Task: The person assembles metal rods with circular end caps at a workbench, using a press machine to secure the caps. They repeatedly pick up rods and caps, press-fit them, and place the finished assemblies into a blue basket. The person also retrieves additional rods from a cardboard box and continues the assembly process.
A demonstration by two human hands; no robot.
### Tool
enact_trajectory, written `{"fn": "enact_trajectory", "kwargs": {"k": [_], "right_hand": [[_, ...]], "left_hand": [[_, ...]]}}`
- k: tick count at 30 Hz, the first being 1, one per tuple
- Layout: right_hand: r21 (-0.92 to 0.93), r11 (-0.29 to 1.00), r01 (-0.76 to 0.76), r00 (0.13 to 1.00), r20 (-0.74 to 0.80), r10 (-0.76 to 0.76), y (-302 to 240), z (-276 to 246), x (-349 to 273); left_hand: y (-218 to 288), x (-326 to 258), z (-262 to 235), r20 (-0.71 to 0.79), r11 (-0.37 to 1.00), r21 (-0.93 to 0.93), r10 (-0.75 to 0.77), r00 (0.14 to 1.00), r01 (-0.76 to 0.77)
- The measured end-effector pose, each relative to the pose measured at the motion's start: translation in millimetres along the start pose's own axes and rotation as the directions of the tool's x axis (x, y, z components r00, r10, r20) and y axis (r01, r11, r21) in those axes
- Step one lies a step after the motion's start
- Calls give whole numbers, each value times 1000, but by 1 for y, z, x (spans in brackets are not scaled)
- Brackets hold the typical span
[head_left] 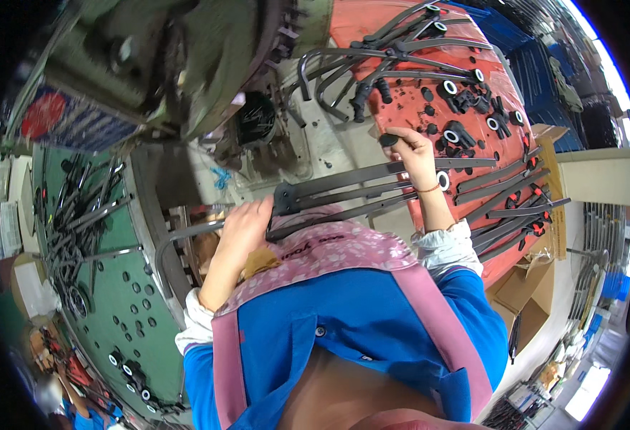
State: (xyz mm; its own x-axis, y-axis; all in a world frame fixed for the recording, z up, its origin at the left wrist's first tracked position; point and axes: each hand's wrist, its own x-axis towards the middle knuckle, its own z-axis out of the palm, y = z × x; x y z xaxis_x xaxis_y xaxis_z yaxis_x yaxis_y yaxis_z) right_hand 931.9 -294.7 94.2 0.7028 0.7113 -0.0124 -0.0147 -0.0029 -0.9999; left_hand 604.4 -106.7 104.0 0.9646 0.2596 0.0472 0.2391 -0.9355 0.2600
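My left hand (242,228) grips the near ends of a bundle of long dark metal bars (358,193) that lies across my lap, their ends joined by a black end piece (283,198). My right hand (414,154) is raised over the red tray (401,29) and pinches a small black plastic cap (389,140) between its fingertips. Several black caps and white-ringed pieces (465,107) lie loose on the tray just beyond that hand.
Bent black tubes (372,64) lie across the red tray's far side, more straight bars (516,208) on its right. A green table (125,287) at left carries tubes and caps. A green machine (186,57) stands ahead; cardboard boxes (530,287) stand right.
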Motion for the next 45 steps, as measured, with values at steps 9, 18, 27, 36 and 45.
{"fn": "enact_trajectory", "kwargs": {"k": [9, 18, 27, 36, 45], "right_hand": [[12, 990, -143, 929, 346, 130, -3, 137, -36], [-243, 968, -66, 882, 439, 171, 1, 147, -38], [-365, 930, -40, 878, 432, 208, -1, 153, -35], [-439, 898, 36, 891, 421, 171, -7, 155, -32], [-476, 731, 489, 846, 463, -265, -4, 162, -35]], "left_hand": [[2, 1, -4, 49, 999, -16, -51, 998, 52], [2, 1, -11, 100, 991, -108, -69, 993, 80], [-2, 4, -6, 190, 994, -68, -70, 979, 85], [-5, 5, -5, 138, 991, -111, -59, 989, 75], [-5, 5, 0, 153, 996, -62, -55, 987, 65]]}}
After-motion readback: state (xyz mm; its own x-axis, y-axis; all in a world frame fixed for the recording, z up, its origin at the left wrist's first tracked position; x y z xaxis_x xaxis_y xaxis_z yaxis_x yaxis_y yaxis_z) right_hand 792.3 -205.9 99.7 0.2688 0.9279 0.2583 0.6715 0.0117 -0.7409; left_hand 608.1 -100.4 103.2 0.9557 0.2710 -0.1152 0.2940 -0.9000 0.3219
